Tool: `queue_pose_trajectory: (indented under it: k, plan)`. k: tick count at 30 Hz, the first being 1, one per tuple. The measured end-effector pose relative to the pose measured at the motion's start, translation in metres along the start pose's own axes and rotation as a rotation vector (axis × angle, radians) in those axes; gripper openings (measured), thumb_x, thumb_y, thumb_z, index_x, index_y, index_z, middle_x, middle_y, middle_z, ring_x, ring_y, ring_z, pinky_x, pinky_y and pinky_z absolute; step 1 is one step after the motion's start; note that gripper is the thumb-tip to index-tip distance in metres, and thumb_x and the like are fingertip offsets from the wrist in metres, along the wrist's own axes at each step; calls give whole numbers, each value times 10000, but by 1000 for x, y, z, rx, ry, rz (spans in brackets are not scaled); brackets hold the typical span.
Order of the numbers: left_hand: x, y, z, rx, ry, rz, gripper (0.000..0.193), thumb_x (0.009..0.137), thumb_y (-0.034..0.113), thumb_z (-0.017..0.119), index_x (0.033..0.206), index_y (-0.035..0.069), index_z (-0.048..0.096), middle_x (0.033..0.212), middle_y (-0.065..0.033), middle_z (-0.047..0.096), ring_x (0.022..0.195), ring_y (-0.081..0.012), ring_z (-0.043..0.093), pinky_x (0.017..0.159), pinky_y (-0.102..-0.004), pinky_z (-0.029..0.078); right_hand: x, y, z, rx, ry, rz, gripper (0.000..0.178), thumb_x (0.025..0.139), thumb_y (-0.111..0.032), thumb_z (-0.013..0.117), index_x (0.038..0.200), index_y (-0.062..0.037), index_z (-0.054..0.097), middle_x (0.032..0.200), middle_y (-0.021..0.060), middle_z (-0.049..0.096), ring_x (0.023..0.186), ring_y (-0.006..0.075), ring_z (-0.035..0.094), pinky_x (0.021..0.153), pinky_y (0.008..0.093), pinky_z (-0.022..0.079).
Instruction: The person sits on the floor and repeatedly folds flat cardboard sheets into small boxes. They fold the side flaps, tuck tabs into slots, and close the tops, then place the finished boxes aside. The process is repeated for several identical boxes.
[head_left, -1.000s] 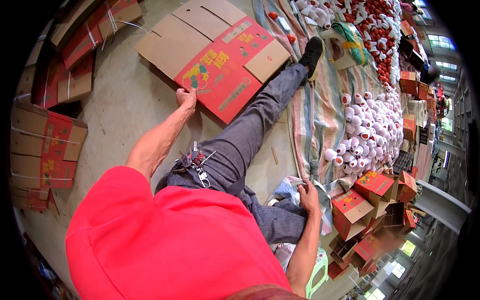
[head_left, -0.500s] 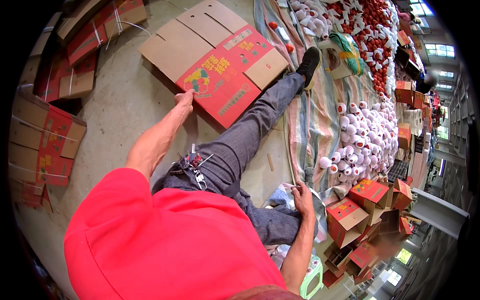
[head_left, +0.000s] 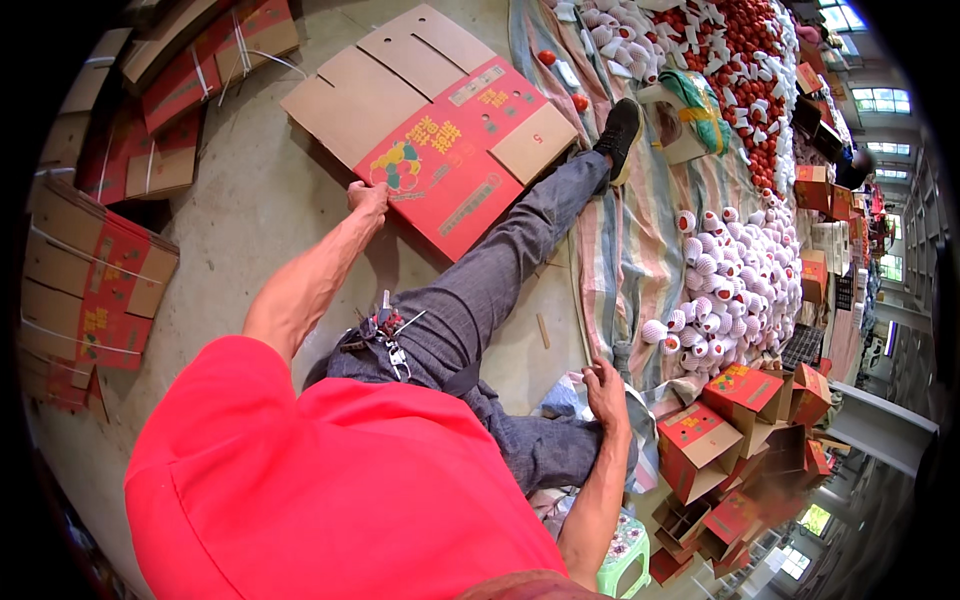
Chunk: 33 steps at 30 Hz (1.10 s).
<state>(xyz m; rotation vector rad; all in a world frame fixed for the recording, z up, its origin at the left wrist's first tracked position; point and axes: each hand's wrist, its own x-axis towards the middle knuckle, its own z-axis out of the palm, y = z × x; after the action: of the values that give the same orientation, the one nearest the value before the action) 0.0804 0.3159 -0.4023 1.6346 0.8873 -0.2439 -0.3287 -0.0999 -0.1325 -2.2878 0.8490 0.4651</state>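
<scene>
Extending from the red sleeve (head_left: 215,400), the left forearm (head_left: 315,280) slants forward over the concrete floor (head_left: 240,210), its elbow slightly bent. The left hand (head_left: 368,200) is at the near left edge of a flattened brown-and-red carton (head_left: 425,165), thumb and fingers drawn together and pinching that edge; the fingertips beneath are hidden. The carton lies over the floor, just beside the outstretched leg (head_left: 500,240) in dark trousers.

The right forearm (head_left: 597,490) rises from the lower edge of the view, alongside the bent knee (head_left: 560,450). The right hand (head_left: 607,395) is well apart from the carton, near the border of the striped tarp (head_left: 615,265). Its fingers are loosely curled and partly spread; whether they touch or hold anything, I cannot tell. Fruit in white foam nets (head_left: 740,270) is heaped on the tarp beyond.
</scene>
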Motion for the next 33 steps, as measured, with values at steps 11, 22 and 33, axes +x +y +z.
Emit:
queue_pose_trajectory:
  k: [11,22,33]
  plan:
    - [38,-17,22,39,232,108,397,715,283,913,858,-36,725,844,-159,742,809,-247,725,718,-451,583,16,-18,1,8,-17,-61,413,1031,-197,633,1375,31,608,1146,233,773,1050,333,761,948,419,574]
    - [-42,111,31,-323,-288,143,507,916,286,812,1231,-85,670,1188,-136,733,1040,-209,657,905,-396,523,36,-14,12,61,-43,-44,432,1017,-217,644,1379,19,624,1193,240,758,1097,343,741,965,411,566]
    - [-181,293,14,-500,-899,239,252,1046,203,648,1211,14,662,1095,-80,725,976,-201,734,838,-366,652,35,-66,-19,182,363,-305,538,986,-77,680,1482,47,513,1341,224,705,1225,318,707,1053,404,540]
